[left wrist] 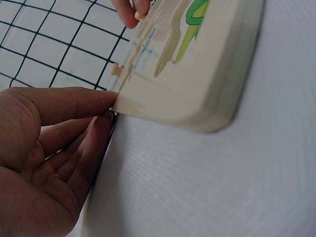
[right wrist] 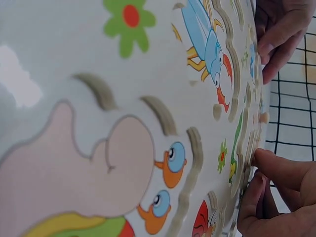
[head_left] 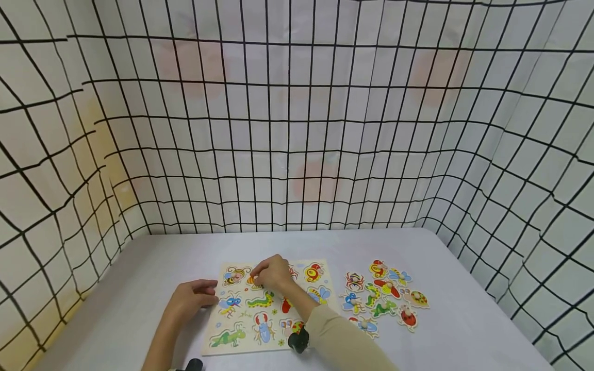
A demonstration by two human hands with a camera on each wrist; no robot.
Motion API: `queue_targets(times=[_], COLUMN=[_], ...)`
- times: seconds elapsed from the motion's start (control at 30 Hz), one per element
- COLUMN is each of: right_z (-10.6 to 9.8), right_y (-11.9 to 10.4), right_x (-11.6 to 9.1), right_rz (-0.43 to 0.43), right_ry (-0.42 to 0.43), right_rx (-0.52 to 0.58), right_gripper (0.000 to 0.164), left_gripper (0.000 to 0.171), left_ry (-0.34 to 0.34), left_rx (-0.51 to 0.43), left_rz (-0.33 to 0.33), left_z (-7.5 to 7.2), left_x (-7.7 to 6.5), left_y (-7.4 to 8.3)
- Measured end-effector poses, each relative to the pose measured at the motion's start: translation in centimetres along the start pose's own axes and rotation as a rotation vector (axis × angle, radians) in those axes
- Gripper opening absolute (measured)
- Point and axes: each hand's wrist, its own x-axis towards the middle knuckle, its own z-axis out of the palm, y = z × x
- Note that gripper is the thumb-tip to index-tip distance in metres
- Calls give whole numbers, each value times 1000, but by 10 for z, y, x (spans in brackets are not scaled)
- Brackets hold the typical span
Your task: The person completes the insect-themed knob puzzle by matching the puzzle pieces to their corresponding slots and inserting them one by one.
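Note:
A wooden insect puzzle board (head_left: 250, 348) lies flat on the table, with coloured insect pictures in its shaped recesses. My left hand (head_left: 187, 299) is at its left edge; in the left wrist view the thumb and a finger meet there and hold the edge. Over the top row, my right hand (head_left: 275, 273) pinches the small knob (left wrist: 139, 16) of an orange-and-yellow puzzle piece (head_left: 251, 281), mostly hidden under the fingers. A bee piece (head_left: 234, 276) sits at the board's upper left, its knob (left wrist: 116, 69) standing up.
Right of the board lies a loose cluster of insect pieces, among them a spider (head_left: 355, 281), a ladybird (head_left: 408, 318) and a blue-winged insect (head_left: 364, 326). A white table (head_left: 464, 330) carries everything. Walls with a black grid (head_left: 287, 134) enclose the back and sides.

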Motion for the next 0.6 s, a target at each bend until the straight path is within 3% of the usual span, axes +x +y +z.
queue_targets(times=[0.6], right_z=[-2], right_y=[-2], right_x=[-3], right_rz=[37], right_ry=[22], right_rx=[7], right_gripper=[9], left_gripper=[51], left_ry=[8], left_rx=[-4], left_rz=[1], left_z=[1], left_x=[-1], left_y=[0])
